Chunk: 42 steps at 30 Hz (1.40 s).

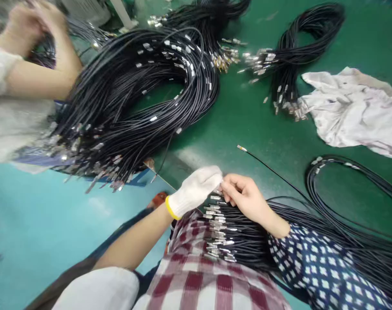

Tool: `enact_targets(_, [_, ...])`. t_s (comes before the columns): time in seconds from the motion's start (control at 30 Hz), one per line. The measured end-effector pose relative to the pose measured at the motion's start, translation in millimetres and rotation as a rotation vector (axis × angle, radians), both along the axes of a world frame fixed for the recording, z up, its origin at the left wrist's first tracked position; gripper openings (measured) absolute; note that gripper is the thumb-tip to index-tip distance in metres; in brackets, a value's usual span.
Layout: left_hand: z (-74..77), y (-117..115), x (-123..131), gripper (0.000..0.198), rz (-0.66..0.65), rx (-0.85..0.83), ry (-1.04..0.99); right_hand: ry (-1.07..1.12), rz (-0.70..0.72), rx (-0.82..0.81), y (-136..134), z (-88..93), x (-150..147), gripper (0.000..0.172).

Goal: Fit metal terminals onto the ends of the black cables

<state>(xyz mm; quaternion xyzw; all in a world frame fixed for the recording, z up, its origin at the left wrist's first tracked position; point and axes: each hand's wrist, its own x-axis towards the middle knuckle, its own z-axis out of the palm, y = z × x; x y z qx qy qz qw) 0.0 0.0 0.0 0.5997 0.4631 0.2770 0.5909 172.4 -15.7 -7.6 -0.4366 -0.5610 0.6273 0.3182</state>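
My left hand [196, 189], in a white knitted glove with a yellow cuff, meets my bare right hand [244, 196] at the table's near edge. Both pinch the metal-tipped ends of black cables from a bundle [244, 234] that lies across my lap on a checked cloth. One single black cable [273, 172] with a metal tip runs out from my right hand over the green table [247, 116].
A big coil of black cables [144, 94] with metal ends overhangs the table's left edge. Two more bundles [293, 47] lie at the back, a crumpled white cloth [354, 112] at the right. Another person's hands [37, 26] work at the top left. Teal floor lies below.
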Motion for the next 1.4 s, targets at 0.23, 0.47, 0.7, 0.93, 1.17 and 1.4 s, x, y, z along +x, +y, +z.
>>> enact_targets(0.23, [-11.5, 0.8, 5.9, 0.035, 0.087, -0.071, -0.347, -0.007, -0.022, 0.090, -0.3, 11.1, 7.8, 0.033])
enact_targets(0.47, [-7.7, 2.6, 13.1, 0.035, 0.133, -0.116, -0.448, -0.042, -0.029, 0.153, -2.7, 11.7, 8.8, 0.032])
enact_targets(0.7, [-5.5, 24.5, 30.0, 0.034, 0.145, -0.057, -0.422, -0.144, 0.069, 0.100, -5.7, 5.7, 6.4, 0.037])
enact_targets(0.93, [-17.2, 39.0, 53.1, 0.064, -0.002, -0.399, -0.655, -0.150, 0.068, 0.039, -3.8, 2.4, 2.4, 0.034])
enact_targets(1.17, [-23.4, 39.2, 52.2, 0.069, -0.024, -0.418, -0.705, -0.098, 0.077, -0.041, 0.9, 2.8, -1.1, 0.029])
enact_targets(1.4, [-21.3, 39.9, 54.6, 0.065, -0.012, -0.413, -0.707, -0.080, 0.076, -0.068, 2.9, 4.8, -1.6, 0.028])
